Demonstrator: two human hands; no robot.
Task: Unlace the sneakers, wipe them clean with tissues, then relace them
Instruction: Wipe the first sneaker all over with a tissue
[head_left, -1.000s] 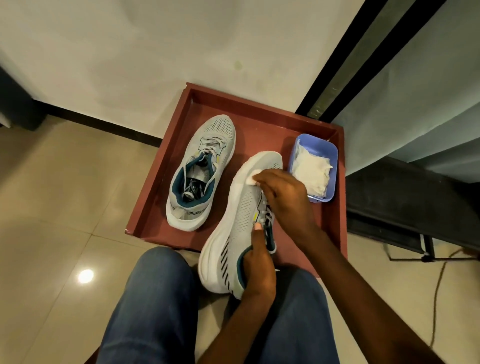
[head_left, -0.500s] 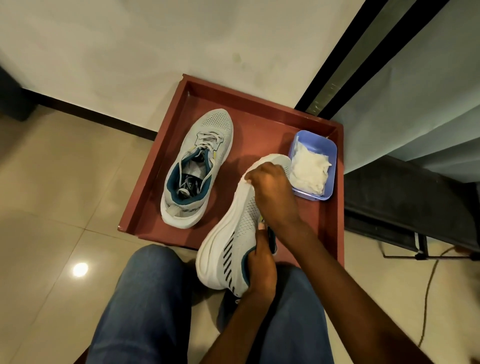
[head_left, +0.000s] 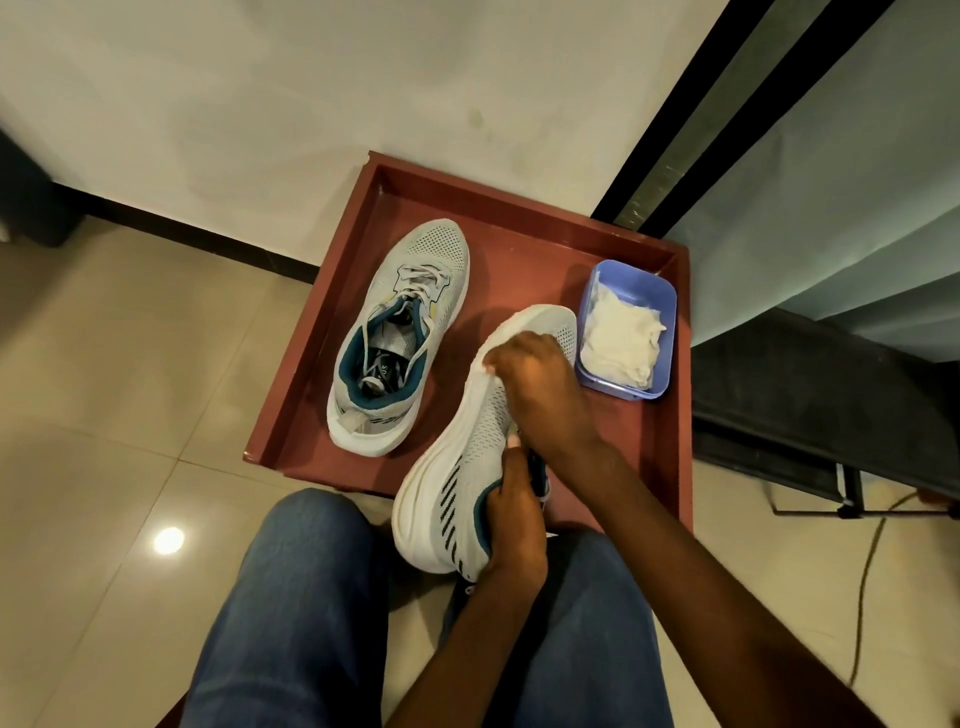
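Right hand now further forward on the held sneaker than a second ago: from the lace area over to the toe and sole edge. White tissue, plainly visible at the fingertips a second ago, now almost fully hidden under the curled fingers; only a pale scrap at the fingertips near the sole edge, hard to separate from the white sole. Probably grasping the tissue and pressing it on the sneaker, though cannot tell for sure. Left hand unchanged in place, gripping the heel collar, thumb up along the tongue, steadying the sneaker tilted on its side above the knees and the tray's near edge. Meaning for the task, as a judgement: wiping stage under way on this sneaker, stroke travelling toward the toe; relacing not yet begun.

Count: two sneakers, one held, the other lying flat in the tray with laces loosened. One red tray on the floor. One blue tub in the tray's right side, holding a heap of tissues, number not countable. Two hands.
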